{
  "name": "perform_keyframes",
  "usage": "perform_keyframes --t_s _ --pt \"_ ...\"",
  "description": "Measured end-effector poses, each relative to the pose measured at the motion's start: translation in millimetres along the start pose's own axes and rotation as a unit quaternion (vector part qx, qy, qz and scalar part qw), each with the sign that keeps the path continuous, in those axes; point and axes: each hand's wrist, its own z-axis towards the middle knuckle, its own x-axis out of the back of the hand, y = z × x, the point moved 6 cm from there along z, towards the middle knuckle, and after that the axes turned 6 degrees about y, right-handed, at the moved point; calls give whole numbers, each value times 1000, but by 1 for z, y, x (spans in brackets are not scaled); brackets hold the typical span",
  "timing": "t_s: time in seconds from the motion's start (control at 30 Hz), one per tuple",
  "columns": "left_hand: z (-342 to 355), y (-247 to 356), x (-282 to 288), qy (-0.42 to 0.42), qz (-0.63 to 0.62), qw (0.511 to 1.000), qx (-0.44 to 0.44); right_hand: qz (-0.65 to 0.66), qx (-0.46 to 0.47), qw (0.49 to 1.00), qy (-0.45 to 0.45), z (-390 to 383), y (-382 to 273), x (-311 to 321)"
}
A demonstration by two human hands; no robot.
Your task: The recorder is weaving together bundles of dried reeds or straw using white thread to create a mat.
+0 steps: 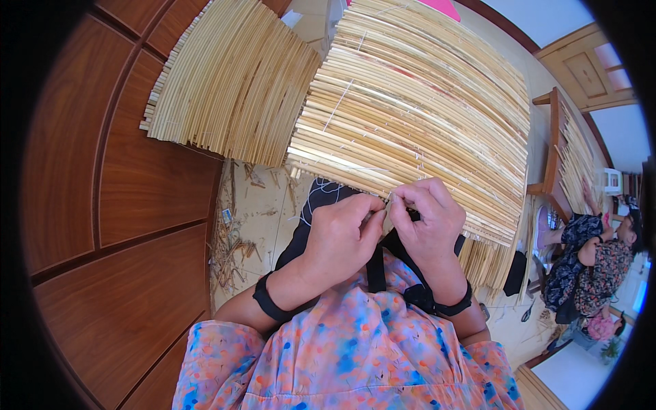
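Note:
A wide mat of pale reed stalks (417,116), bound with rows of white string, spreads out before me and its near edge reaches my lap. At that edge my left hand (345,236) is closed, thumb and forefinger pinching white string (309,198) that trails loosely at its left. Close beside it, my right hand (430,215) pinches the string too, the fingertips of both hands almost meeting. The short bit of string between the fingers is too small to make out fully.
A second reed mat (229,82) leans by the brown wooden panels (137,178) on the left. Broken reed bits (236,260) litter the tiled floor. At the right, another person (601,266) sits near a wooden bench (553,147) with loose reeds; scissors (527,312) lie on the floor.

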Motion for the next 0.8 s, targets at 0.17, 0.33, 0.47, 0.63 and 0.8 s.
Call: perform_keyframes --t_s 0.17,0.33,0.47,0.63,0.8 --pt "0 -1 -2 7 4 1000 4 -3 -1 1000 0 0 0 0" --pt "-4 -2 -2 34 8 999 33 4 -4 1000 -2 0 0 0" --pt "-4 3 -4 26 22 999 6 0 5 1000 6 1 -1 1" --pt "-2 -1 -1 33 22 999 18 9 16 1000 6 1 -1 0" --pt "-2 8 -2 40 36 998 -26 9 19 1000 6 1 -2 1"
